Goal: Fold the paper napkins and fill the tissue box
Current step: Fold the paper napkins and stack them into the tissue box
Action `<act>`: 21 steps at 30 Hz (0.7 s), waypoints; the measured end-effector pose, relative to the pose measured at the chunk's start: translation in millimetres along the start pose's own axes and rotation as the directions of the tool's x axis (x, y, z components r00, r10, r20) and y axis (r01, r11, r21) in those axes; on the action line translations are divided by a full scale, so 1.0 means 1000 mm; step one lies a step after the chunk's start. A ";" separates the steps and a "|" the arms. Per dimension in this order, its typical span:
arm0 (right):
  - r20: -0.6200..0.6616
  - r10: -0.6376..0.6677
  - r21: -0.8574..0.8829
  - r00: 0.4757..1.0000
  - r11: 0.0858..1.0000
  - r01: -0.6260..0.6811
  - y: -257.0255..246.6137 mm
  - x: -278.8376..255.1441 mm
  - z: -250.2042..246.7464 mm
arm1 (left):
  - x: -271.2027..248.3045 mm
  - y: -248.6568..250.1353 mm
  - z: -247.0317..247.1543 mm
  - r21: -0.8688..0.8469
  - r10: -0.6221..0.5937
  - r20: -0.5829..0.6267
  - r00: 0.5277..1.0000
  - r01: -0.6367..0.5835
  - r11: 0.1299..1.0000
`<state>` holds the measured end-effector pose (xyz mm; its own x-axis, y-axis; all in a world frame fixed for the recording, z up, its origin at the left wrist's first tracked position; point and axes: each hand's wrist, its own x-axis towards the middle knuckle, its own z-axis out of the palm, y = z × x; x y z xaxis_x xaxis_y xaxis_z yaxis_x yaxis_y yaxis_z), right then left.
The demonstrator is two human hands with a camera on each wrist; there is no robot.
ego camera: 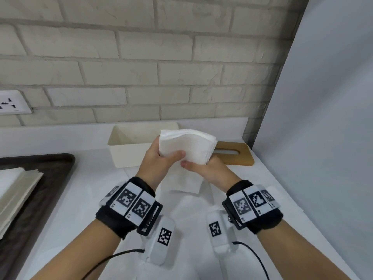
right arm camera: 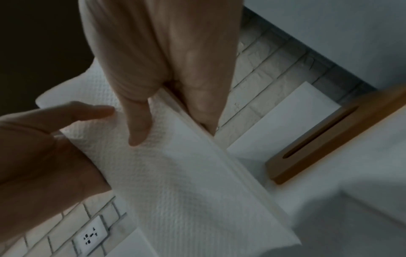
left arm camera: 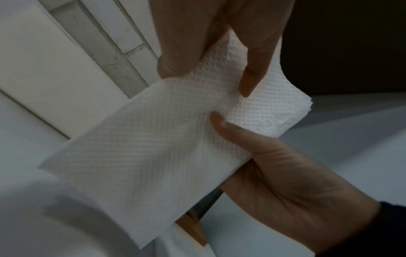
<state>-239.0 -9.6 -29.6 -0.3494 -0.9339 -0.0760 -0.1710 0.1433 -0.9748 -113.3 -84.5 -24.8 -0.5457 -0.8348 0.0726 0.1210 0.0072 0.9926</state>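
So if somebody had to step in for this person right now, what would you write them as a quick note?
Left hand and right hand both grip one stack of folded napkins, held up above the counter.
Open tissue box stands just behind; what it holds is hidden.
Its wooden lid lies to the right.
More napkins wait on the dark tray at left.
Left: put the stack in, fold the rest, likely refit the lid.

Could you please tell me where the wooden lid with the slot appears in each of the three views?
Head: the wooden lid lies flat, right of centre, behind the napkin stack.
Left wrist: only a wooden sliver under the napkins, bottom centre; probably the lid.
Right wrist: right edge, slot visible.
Shared landmark: the brick wall.
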 end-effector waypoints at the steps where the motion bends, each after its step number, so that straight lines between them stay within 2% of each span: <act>1: 0.004 0.007 0.013 1.000 1.000 -0.007 0.000 0.003 0.003 | 0.000 0.000 -0.003 0.001 0.007 -0.006 1.000 -0.007 1.000; 9: 0.098 0.091 -0.031 0.991 0.996 -0.088 0.010 0.019 0.008 | 0.001 -0.015 -0.021 -0.023 -0.045 0.000 0.999 0.045 0.999; 16: -0.001 0.042 0.006 0.999 0.999 -0.042 0.003 0.028 0.011 | 0.009 -0.013 -0.017 -0.106 0.037 0.015 0.999 -0.035 0.994; 18: -0.008 0.083 -0.023 0.997 0.996 -0.083 0.010 0.029 0.010 | 0.010 -0.020 -0.021 -0.019 -0.006 0.014 1.000 0.006 1.000; 21: -0.012 0.133 -0.012 0.991 0.991 -0.133 0.017 0.028 0.008 | 0.010 -0.036 -0.029 0.200 -0.126 0.018 0.992 0.120 0.973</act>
<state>-244.1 -36.1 -49.6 -0.3800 -0.9026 -0.2024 -0.1341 0.2702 -0.9534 -99.0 -108.6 -62.4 -0.5715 -0.8190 -0.0512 -0.1132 0.0169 0.9934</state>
